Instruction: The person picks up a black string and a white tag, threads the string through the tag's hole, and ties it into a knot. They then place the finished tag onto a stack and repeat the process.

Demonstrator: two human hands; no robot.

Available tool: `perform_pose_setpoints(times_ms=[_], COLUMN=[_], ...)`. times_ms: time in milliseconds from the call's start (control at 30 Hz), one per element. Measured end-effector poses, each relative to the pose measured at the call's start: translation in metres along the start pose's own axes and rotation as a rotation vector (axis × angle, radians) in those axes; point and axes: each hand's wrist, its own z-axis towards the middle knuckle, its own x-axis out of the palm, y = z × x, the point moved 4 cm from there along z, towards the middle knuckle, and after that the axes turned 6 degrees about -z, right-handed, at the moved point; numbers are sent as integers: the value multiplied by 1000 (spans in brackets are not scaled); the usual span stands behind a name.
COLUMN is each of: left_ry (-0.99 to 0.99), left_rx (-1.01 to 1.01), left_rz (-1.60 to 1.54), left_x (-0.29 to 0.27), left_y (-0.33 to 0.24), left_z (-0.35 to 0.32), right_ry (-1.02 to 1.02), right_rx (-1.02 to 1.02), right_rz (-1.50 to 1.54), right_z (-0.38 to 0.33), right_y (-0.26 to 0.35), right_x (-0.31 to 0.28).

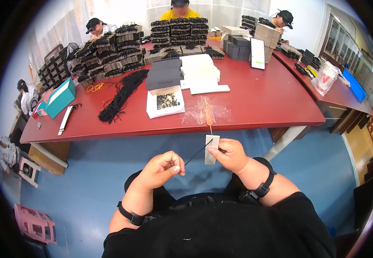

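Note:
My right hand (232, 155) pinches a narrow pale card tag (211, 157) between thumb and fingers, in front of the table edge. A thin black cord (197, 155) runs from near the tag's upper end down to my left hand (165, 169). The fingers of that hand are closed on the cord's other end. Just above the tag, an orange-handled tool with a thin metal shaft (208, 116) lies on clear plastic film, its shaft reaching past the table edge toward the tag. Whether shaft and tag touch, I cannot tell.
On the red table (276, 101) are a white box of small dark pieces (166, 109), a bundle of black cords (124, 96), stacked grey and white cards (164, 75), a phone (257, 53) and a teal box (60, 99). Tied tag stacks (179, 32) and several people are beyond.

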Motion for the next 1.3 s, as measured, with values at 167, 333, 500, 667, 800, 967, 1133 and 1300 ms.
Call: perform_pose_setpoints(times_ms=[167,333,500,667,800,967,1133,1300], left_ry=[34,33,23,32,-28,-52,-174,-299], left_rx=[-26,-20,-38,-21,108,36,111,343], left_rz=[22,-26,-49,-99,-230,-340,-387,285], left_x=[1,1,-1,-2,2,10,12,18], left_y=[-1,8,10,11,11,23,5,-22], left_z=[-1,-1,-1,0,13,27,31,31], right_ry=[367,140,63,30,307,259,262,283], right_rx=[-258,340,509,464,436,320,556,698], right_rz=[-236,536,802,842,1470,1601,1074,696], right_z=[-11,-9,1,-1,0,-1,-3,4], right_y=[6,-5,-11,-12,-6,0,1,19], right_x=[15,23,11,8,23,27,12,19])
